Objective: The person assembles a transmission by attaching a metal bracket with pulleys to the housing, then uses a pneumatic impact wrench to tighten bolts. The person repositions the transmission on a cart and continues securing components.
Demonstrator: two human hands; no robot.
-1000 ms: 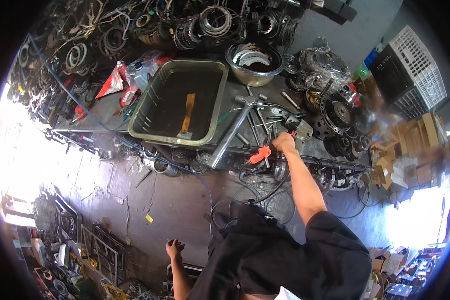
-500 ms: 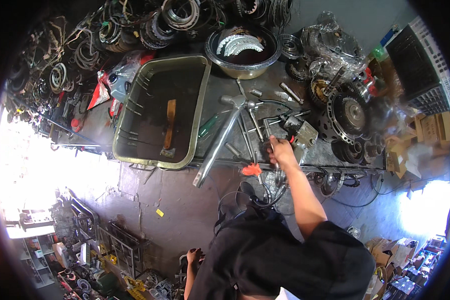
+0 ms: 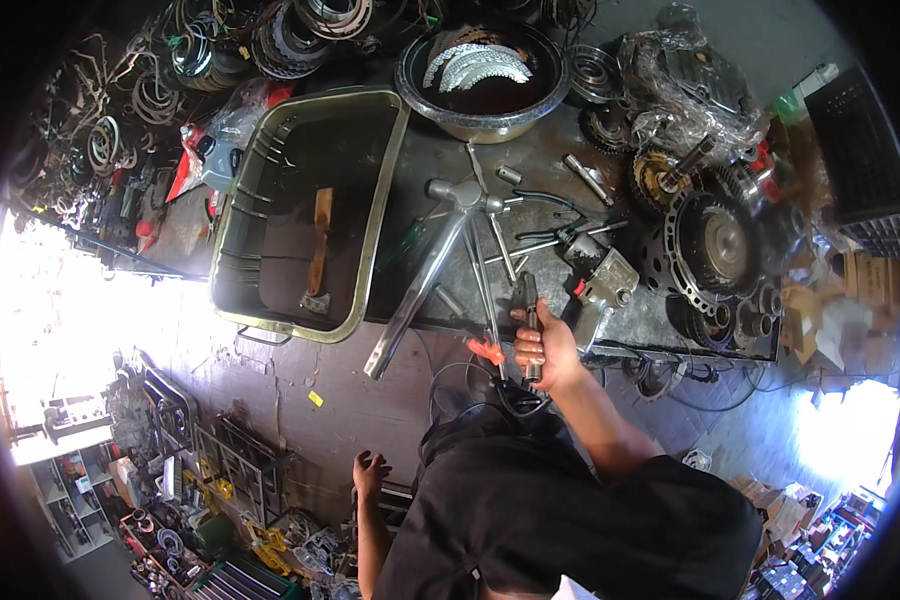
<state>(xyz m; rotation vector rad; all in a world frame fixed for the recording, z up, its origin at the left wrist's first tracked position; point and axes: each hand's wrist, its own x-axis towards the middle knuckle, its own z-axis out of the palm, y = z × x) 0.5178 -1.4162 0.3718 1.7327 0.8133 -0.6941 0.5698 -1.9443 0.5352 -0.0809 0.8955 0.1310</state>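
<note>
My right hand (image 3: 548, 350), at the front edge of the bench, is wrapped round a ratchet-like metal tool (image 3: 532, 318), which stands nearly upright in its fist. Part of the tool is covered by the fingers. Just right of it lies a grey metal power tool (image 3: 608, 285) with a red switch. To the left rests a large metal tool with a long bar (image 3: 425, 285), one end sticking out past the bench edge. Low on the left, my left hand (image 3: 371, 472) hangs away from the bench, fingers slightly bent and apart, with nothing in it.
A deep tray (image 3: 232, 240) holds a wooden-handled scraper or brush (image 3: 320, 240). Behind stands a metal bowl (image 3: 485, 122) with curved pale parts in dark liquid. Pliers (image 3: 560, 203), a socket (image 3: 509, 175) and round gear parts (image 3: 715, 245) crowd the bench. A hose hangs below the edge.
My right hand has drawn back toward me with the tool, turning so the fingers now show. My left hand has risen slightly, and the view has shifted a little.
</note>
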